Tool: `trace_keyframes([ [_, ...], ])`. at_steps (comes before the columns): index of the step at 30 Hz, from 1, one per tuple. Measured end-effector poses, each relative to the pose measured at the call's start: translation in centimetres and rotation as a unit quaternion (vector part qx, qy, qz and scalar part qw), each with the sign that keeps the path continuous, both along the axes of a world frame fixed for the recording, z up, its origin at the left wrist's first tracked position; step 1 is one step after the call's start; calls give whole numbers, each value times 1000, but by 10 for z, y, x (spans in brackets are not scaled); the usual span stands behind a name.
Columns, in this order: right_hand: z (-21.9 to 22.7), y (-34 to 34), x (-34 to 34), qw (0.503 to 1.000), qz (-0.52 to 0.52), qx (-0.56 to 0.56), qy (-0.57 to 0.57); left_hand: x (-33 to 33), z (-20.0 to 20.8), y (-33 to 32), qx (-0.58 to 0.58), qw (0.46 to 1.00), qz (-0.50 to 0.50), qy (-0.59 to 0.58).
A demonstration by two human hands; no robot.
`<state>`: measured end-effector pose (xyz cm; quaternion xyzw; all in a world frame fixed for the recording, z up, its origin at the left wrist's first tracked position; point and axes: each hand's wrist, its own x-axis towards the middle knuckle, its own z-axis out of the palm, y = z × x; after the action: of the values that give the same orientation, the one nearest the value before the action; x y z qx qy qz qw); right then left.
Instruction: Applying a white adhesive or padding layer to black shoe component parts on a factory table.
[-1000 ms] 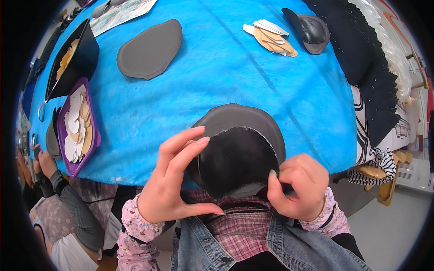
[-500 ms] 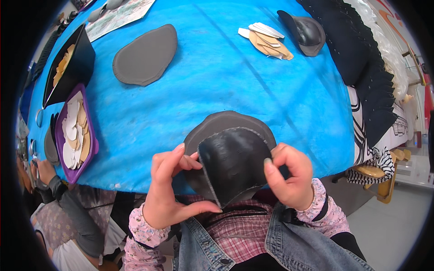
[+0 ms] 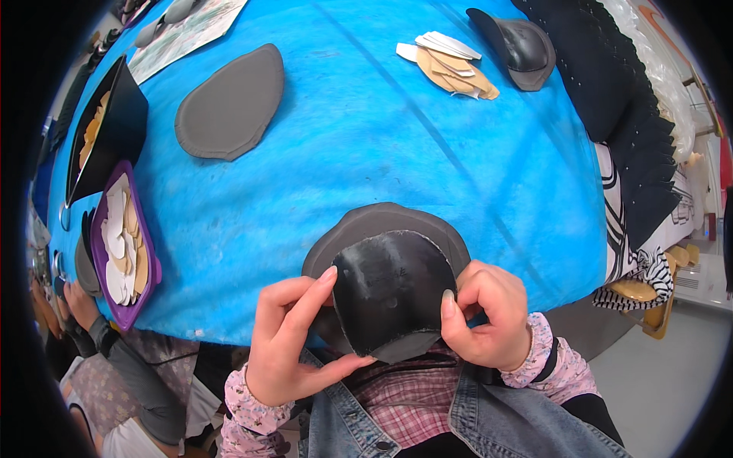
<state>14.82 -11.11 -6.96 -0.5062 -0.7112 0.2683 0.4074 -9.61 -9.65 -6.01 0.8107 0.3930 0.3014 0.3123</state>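
Note:
A glossy black curved panel point(image 3: 393, 290) with a pale rough edge is held between my hands at the table's front edge. It lies over a dark grey rounded pad point(image 3: 366, 223), whose far rim and a small near part show beyond it. My left hand point(image 3: 294, 336) spans the panel's left side, index fingertip at its upper left corner and thumb at its lower left corner. At the right edge, my right hand point(image 3: 489, 313) pinches the panel between thumb and bent fingers. The panel hides most of the pad's middle.
On the blue table cover point(image 3: 321, 114) lies another grey pad point(image 3: 233, 103). A purple tray point(image 3: 151, 252) of white and tan pieces and a black bin point(image 3: 126, 130) stand left. Farther right are stacked pieces point(image 3: 458, 69) and a similar black-and-grey piece point(image 3: 527, 49). A co-worker's hand point(image 3: 80, 304) is at far left.
The black panel has tilted and turned so its face shows more squarely, with its left edge pulled in. Both hands keep their hold. The whole view has shifted slightly.

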Motion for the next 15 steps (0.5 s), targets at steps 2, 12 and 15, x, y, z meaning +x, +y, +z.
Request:
trace_keyframes([
  [2, 0, 0, 0, 1000, -1, 3, -4, -1, 0, 1, 2, 1000, -4, 14],
  [12, 0, -1, -1, 1000, 0, 11, -10, -1, 0, 0, -10, 1000, -8, 3],
  [15, 0, -2, -1, 1000, 0, 12, -12, -1, 1, -2, -5, 1000, -6, 9],
])
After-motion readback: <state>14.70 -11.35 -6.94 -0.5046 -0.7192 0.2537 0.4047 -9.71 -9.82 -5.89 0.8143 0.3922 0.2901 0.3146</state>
